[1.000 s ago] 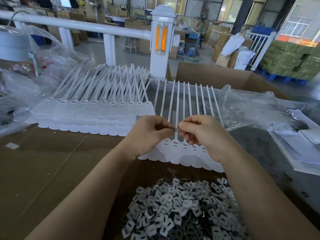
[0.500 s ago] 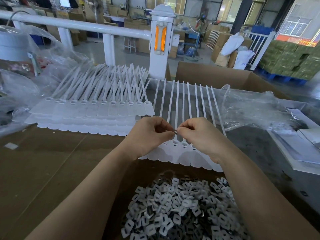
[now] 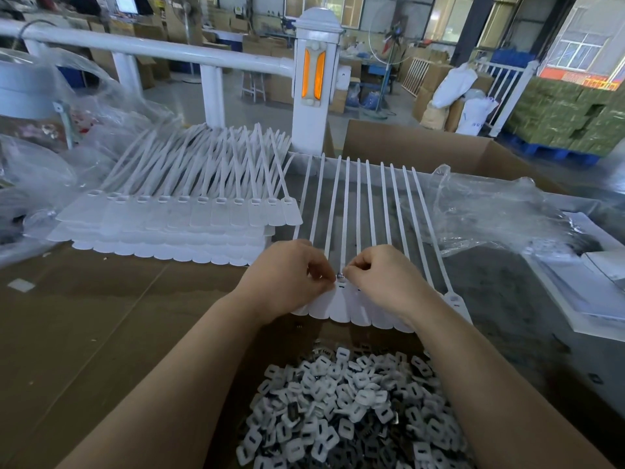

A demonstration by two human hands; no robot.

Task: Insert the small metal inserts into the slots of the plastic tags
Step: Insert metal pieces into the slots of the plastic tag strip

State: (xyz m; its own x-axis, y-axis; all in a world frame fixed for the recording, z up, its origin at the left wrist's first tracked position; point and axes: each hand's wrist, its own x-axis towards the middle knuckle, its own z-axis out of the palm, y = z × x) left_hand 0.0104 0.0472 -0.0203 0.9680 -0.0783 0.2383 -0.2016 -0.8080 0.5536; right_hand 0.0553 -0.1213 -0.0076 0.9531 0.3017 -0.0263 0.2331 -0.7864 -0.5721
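A brown cardboard-covered table is seen. On it are laid 1 stack of white plastic tags at far left, 1 row of tags at centre, crumpled clear plastic at right, and white sheets at far right

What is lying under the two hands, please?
Under the left hand and right hand lies a row of white plastic tags; their fingertips pinch a small metal insert. The slots beneath the hands are covered.

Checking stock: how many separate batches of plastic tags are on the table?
2: a stacked batch at left; a row at centre. Others may hide beneath plastic sheeting.
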